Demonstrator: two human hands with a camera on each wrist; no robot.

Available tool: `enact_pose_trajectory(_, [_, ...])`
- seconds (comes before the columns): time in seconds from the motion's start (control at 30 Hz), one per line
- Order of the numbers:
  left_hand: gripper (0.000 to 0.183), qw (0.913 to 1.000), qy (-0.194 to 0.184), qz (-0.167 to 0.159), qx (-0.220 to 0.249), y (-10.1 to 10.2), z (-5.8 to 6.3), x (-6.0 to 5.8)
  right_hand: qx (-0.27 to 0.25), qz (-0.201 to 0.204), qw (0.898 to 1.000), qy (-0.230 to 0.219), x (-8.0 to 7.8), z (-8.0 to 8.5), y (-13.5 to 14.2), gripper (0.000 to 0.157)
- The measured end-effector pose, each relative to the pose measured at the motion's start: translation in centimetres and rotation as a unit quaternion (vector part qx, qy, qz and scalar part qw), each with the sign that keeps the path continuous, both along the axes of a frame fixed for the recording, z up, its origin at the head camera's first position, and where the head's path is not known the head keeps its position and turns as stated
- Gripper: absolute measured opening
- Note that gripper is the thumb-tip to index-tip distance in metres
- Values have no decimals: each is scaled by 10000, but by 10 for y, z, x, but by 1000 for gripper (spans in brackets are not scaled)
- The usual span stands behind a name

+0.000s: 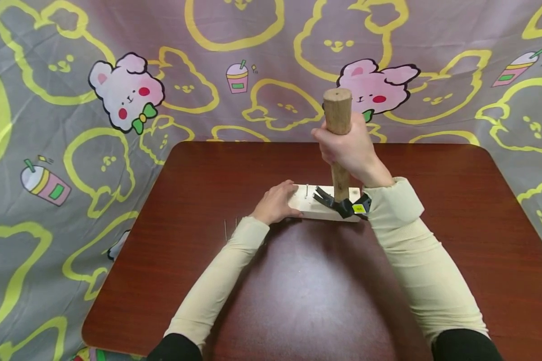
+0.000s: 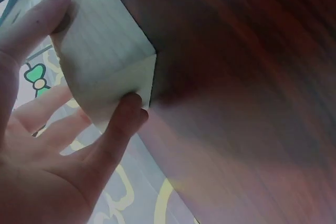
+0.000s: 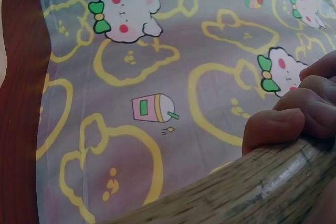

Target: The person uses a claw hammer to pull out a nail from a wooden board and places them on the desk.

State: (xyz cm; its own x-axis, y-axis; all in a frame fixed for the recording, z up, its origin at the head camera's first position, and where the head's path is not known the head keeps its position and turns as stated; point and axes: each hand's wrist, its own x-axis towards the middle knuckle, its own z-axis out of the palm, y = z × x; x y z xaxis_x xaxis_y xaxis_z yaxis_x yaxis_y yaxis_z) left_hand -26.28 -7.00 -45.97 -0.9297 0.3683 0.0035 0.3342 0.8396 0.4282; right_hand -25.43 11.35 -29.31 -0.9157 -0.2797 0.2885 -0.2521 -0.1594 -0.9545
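Note:
My right hand (image 1: 350, 148) grips the wooden handle of a claw hammer (image 1: 337, 113), which stands nearly upright with its black head low over the right part of a pale wooden block (image 1: 321, 214). In the right wrist view, the fingers (image 3: 273, 127) wrap round the handle (image 3: 252, 192). The left hand (image 1: 275, 203) holds the block's left end, thumb on the near side. From the left wrist, a fingertip (image 2: 131, 100) presses the block's end face (image 2: 128, 80). A nail (image 1: 306, 191) sticks up from the block, left of the hammer's claw. The hammer head hides part of the block's top.
Thin nails (image 1: 226, 230) lie on the brown table (image 1: 185, 190) beside my left sleeve. A grey curtain (image 1: 171, 30) with yellow outlines and cartoon animals hangs behind the table's far edge and along its sides.

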Motion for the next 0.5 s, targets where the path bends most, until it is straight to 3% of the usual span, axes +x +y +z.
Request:
enact_pose_trajectory(0.27, [78,9998,117,-82,118,7,-2,1,774,-141,9966,-228,-13,3,-12,25])
enact_pose_trajectory(0.5, [79,9997,113,-40,194,7,-3,1,971,-138,9948,-265,-19,2,-19,29])
